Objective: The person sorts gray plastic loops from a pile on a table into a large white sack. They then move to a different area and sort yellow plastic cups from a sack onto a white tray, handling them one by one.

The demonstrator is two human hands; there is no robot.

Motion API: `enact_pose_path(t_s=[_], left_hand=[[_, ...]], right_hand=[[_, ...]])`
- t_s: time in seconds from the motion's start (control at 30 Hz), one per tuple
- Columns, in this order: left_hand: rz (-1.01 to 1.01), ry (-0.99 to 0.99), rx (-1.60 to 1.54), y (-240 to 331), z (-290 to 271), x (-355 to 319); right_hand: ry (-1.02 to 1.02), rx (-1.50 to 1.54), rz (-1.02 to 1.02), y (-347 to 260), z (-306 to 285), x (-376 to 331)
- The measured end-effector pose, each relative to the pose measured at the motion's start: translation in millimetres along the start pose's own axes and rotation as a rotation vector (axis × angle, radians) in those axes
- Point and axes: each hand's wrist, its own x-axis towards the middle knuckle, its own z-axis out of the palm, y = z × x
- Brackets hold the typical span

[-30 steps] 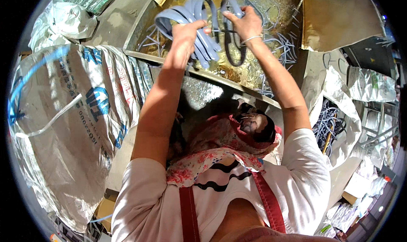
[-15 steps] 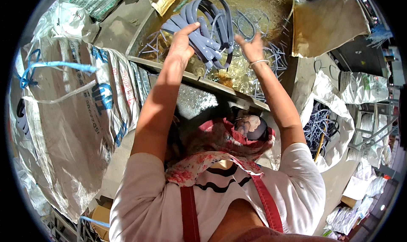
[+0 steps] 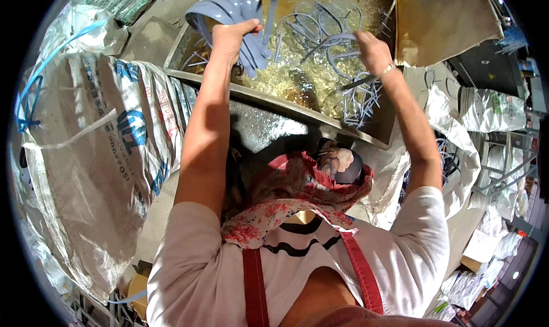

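Note:
Above a metal water tank point(image 3: 274, 105), my left hand point(image 3: 227, 42) is closed round a thick bundle of flat grey-blue strips point(image 3: 251, 52), which loop over at the top and hang down at the lower end. Over the tank's right half, my right hand point(image 3: 374, 53) pinches the end of a curved grey strip point(image 3: 337, 40). That strip bends down toward the water. Loose looped strips point(image 3: 311, 26) lie in the rippling, yellowish water between the hands. Below my right wrist is a heap of short thin grey sticks point(image 3: 360, 101) at the tank's near right corner.
A large white woven sack point(image 3: 86, 172) bulges at the left. To the right stands an open white sack point(image 3: 454, 127) with grey strips in it. A brown sheet point(image 3: 446, 24) leans beyond the tank's right side. Stacked pale bags point(image 3: 492, 112) stand farther right.
My left hand has carried the bundle left and away from me. My right hand, open and blurred before, has moved right and closed on a strip.

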Motion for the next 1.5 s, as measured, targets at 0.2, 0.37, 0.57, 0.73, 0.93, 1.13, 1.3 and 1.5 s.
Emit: enact_pose_path(t_s=[0.2,0.37,0.57,0.73,0.93,1.13,1.3,1.5], left_hand=[[-0.017,-0.254,0.043,-21,25,-4],[-0.084,-0.244,-0.069,-6,38,-7],[-0.201,-0.006,-0.495,-9,18,11],[-0.137,0.111,-0.702,-13,25,11],[0.301,0.297,-0.472,0,27,10],[0.165,0.162,-0.508,19,3,5],[0.025,-0.009,-0.58,18,9,4],[0.003,-0.079,-0.499,16,9,-2]], right_hand=[[0.055,-0.082,-0.29,-53,-48,83],[0.366,0.069,-0.095,-85,-57,108],[-0.442,0.461,-0.079,-115,-11,56],[-0.261,0.416,0.016,-158,44,40],[-0.718,1.25,0.539,-166,22,31],[-0.249,0.396,0.562,-97,-5,54],[-0.248,0.517,0.448,-72,56,61],[-0.459,0.665,0.676,-90,71,61]])
